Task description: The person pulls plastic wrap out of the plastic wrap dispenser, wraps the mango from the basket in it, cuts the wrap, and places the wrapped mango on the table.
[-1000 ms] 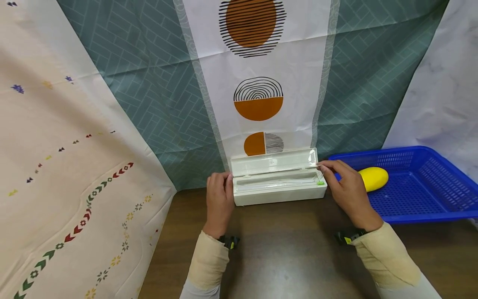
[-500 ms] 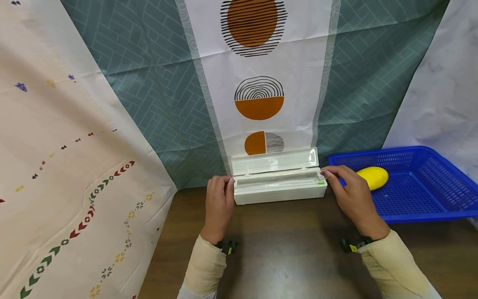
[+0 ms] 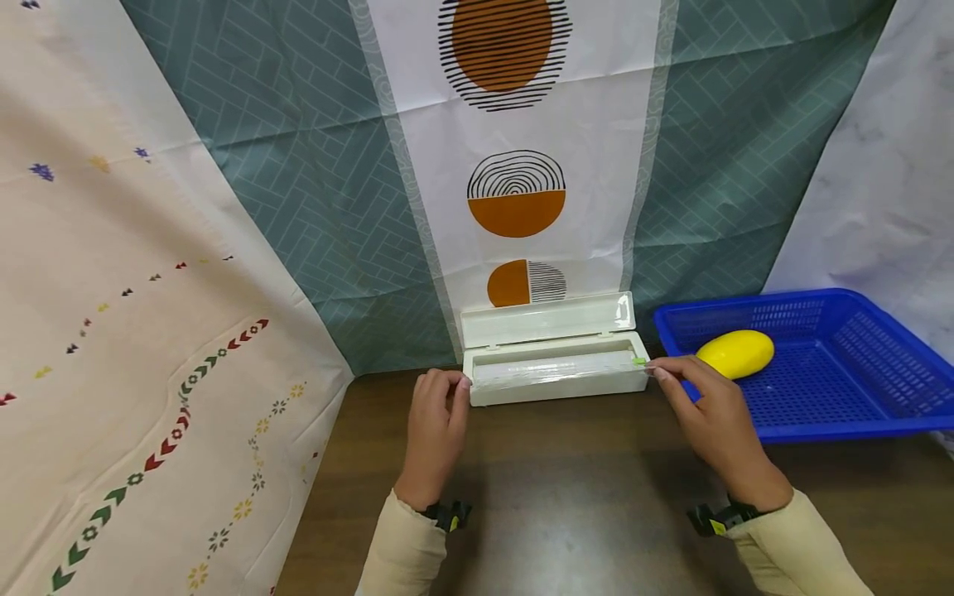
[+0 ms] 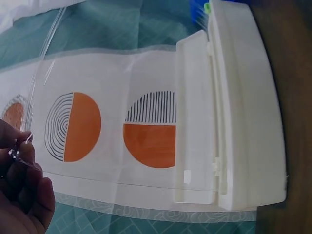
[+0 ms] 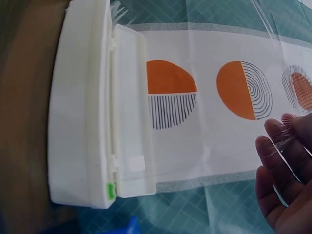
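A long white cling film dispenser (image 3: 566, 389) stands on the table with its lid (image 3: 547, 323) tipped back. Clear cling film (image 3: 551, 368) stretches across its opening, and a small green slider (image 3: 639, 362) sits at the right end. At the left front corner my left hand (image 3: 436, 426) pinches one corner of the film. My right hand (image 3: 711, 422) pinches the other corner, just beyond the right end. The left wrist view shows crumpled film between thumb and fingers of the left hand (image 4: 27, 190); the right wrist view shows the same for the right hand (image 5: 287, 170).
A blue plastic basket (image 3: 842, 414) stands to the right, close to my right hand, with a yellow oval object (image 3: 736, 354) in it. Behind the dispenser hangs a patterned cloth (image 3: 514, 124). A cream printed cloth (image 3: 186, 331) borders the left side. The brown table (image 3: 566, 497) extends in front.
Both hands have moved toward me, from the dispenser's rear edge to its front, drawing the film forward across the opening. The right hand also shifted slightly right. The dispenser stayed in place.
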Available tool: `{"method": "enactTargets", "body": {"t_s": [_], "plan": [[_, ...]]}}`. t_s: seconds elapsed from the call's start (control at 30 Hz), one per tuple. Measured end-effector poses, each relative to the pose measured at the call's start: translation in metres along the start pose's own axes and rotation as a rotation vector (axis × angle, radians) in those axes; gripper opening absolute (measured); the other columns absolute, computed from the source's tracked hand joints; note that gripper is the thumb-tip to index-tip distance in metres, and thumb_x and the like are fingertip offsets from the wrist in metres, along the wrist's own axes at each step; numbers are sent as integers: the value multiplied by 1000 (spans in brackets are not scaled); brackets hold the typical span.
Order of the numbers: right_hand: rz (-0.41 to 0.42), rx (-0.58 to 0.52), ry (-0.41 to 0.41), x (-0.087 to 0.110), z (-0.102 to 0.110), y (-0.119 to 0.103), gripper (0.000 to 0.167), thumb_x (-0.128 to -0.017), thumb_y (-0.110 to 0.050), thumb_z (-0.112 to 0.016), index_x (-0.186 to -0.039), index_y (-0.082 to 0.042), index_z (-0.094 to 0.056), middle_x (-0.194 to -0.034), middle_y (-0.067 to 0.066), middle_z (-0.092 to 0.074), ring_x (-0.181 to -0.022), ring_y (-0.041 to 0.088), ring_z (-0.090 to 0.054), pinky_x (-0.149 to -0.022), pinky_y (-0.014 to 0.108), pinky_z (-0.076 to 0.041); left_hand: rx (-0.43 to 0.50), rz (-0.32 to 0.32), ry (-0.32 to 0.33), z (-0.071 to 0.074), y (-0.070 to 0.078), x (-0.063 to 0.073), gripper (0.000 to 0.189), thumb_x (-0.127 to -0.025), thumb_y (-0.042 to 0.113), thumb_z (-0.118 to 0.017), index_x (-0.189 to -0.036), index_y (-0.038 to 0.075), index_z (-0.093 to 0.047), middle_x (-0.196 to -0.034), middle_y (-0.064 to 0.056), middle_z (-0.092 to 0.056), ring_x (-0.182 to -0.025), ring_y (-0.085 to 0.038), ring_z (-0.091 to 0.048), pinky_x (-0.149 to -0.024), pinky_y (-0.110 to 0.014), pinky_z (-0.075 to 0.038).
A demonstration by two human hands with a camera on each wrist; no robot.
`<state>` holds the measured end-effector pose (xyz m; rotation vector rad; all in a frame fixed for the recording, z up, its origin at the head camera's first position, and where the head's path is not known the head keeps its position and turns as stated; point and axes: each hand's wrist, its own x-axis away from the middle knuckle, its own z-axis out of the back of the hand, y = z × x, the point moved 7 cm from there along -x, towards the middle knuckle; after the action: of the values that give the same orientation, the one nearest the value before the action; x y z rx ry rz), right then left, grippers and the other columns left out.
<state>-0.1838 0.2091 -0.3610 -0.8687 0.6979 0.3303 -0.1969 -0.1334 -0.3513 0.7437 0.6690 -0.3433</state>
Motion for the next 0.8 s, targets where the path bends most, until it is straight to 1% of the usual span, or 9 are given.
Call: {"method": "enactTargets", "body": {"t_s": [0.1,0.2,0.4,0.47,0.6,0.8], "plan": [[5,-9,-10,9,1,0,18,-95,1,-65,-107,-9,-74,-101,5,-73,-95,-12,-56,-90,1,-38,-12,9,-20,0,-1,8,10,-102,17,-60,-99,8,-65,-88,-2,-58,-84,-13,-46,-74,-29,-42],[1,9,-12,18,1,2,17,-94,1,-66,-107,-8,-73,-101,5,-73,-96,-13,-54,-90,1,-37,-17,17,-36,0,0,15,10,-101,17,-61,-99,9,-65,-90,-1,-60,-87,-13,-48,-76,-30,-45],[-22,25,-31,34,1,7,18,-93,0,-67,-106,-12,-73,-100,1,-73,-95,-15,-53,-88,1,-38,-15,53,-64,-2,0,26,7,-99,15,-64,-97,10,-67,-92,0,-62,-89,-11,-50,-76,-30,-47],[-30,22,-40,38,0,8,20,-93,0,-68,-106,-13,-73,-99,-1,-73,-93,-14,-54,-87,1,-39,-14,50,-74,-4,-1,30,7,-99,15,-64,-97,10,-67,-91,1,-62,-89,-10,-50,-76,-29,-48],[-47,23,-49,46,-2,8,21,-92,1,-69,-105,-15,-74,-98,1,-72,-91,-14,-55,-87,0,-38,-18,40,-96,-7,-3,38,7,-99,17,-65,-94,13,-67,-89,3,-61,-87,-8,-50,-75,-27,-48],[-60,16,-64,58,-5,11,26,-90,4,-70,-105,-17,-74,-97,0,-72,-93,-15,-55,-87,1,-38,12,14,-149,-17,-5,53,9,-97,14,-66,-89,17,-66,-85,9,-59,-84,-6,-50,-74,-26,-47]]}}
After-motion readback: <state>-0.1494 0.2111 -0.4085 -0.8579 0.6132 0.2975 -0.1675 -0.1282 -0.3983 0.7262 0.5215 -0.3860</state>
